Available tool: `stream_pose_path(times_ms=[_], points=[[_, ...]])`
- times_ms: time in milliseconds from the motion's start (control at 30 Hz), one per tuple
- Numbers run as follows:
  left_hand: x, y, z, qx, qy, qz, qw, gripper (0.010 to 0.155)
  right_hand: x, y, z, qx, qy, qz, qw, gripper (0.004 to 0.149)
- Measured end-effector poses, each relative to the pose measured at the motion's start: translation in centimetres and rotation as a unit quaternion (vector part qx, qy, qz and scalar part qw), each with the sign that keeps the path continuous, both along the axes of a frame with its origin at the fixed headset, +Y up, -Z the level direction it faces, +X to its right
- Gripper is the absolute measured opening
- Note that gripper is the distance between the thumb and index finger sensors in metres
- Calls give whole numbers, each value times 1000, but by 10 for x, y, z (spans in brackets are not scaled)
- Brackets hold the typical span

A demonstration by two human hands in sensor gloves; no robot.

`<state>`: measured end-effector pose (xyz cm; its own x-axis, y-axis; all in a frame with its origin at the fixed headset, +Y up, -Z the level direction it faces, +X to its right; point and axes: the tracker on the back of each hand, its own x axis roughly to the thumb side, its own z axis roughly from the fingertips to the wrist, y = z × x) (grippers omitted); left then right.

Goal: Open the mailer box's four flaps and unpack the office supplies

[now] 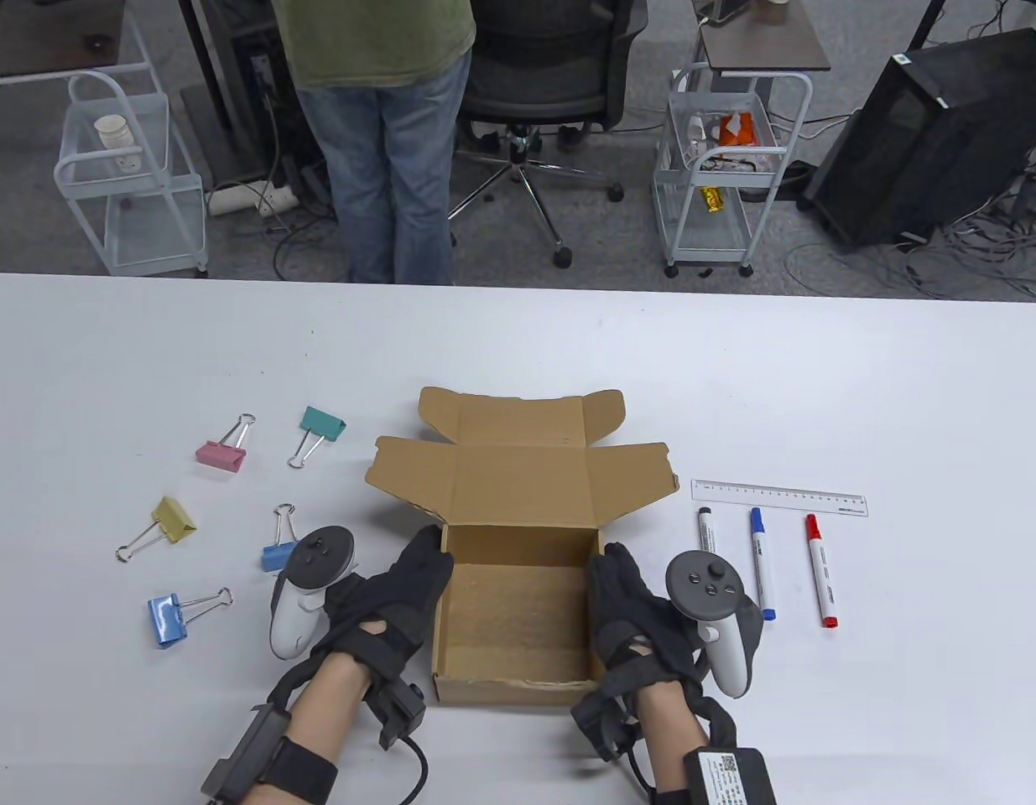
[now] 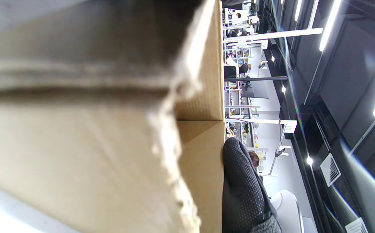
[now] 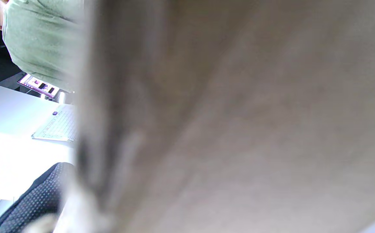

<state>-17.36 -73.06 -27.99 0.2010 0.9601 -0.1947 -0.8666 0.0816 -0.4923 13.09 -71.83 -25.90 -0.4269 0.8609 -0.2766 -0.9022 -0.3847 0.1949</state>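
The brown mailer box (image 1: 518, 620) stands open near the table's front edge, its lid and flaps (image 1: 518, 470) folded back, and its inside is empty. My left hand (image 1: 404, 587) holds its left wall and my right hand (image 1: 631, 599) holds its right wall, fingers lying along the cardboard. In the left wrist view the box wall (image 2: 77, 145) fills the frame with a gloved finger (image 2: 242, 181) against it. In the right wrist view blurred cardboard (image 3: 239, 113) fills the frame, with a bit of glove (image 3: 35, 200) at the bottom left.
Several binder clips lie left of the box: pink (image 1: 221, 454), teal (image 1: 320, 423), yellow (image 1: 172, 518), a small blue one (image 1: 279, 553) by my left hand, and a larger blue one (image 1: 167, 619). On the right lie a ruler (image 1: 778, 497) and black (image 1: 706, 530), blue (image 1: 762, 563) and red (image 1: 821, 572) markers.
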Motion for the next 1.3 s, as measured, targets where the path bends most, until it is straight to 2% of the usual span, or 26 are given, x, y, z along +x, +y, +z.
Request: stream_pose_path(times_ms=[500, 600, 667, 800, 933, 1100, 1200, 1300], points=[[-3, 5, 1, -8, 2, -1, 1000, 76, 5, 2, -1, -11, 2, -9, 1000, 69], [-10, 17, 6, 11, 6, -12, 1000, 78, 8, 9, 1, 1, 6, -9, 1000, 71], [-17, 32, 14, 46, -5, -59, 997, 79, 11, 20, 3, 22, 15, 17, 1000, 71], [-37, 64, 34, 127, -17, -178, 976, 80, 17, 44, 14, 76, 43, 95, 992, 71], [-57, 86, 58, 183, -8, -253, 950, 79, 20, 65, 38, 134, 82, 191, 969, 71], [-64, 87, 79, 216, -24, -324, 921, 79, 18, 73, 71, 188, 112, 275, 936, 70], [-60, 84, 92, 248, -17, -370, 895, 79, 19, 70, 88, 217, 120, 324, 913, 69], [-53, 79, 99, 270, -29, -424, 864, 79, 24, 74, 95, 243, 96, 317, 912, 68]])
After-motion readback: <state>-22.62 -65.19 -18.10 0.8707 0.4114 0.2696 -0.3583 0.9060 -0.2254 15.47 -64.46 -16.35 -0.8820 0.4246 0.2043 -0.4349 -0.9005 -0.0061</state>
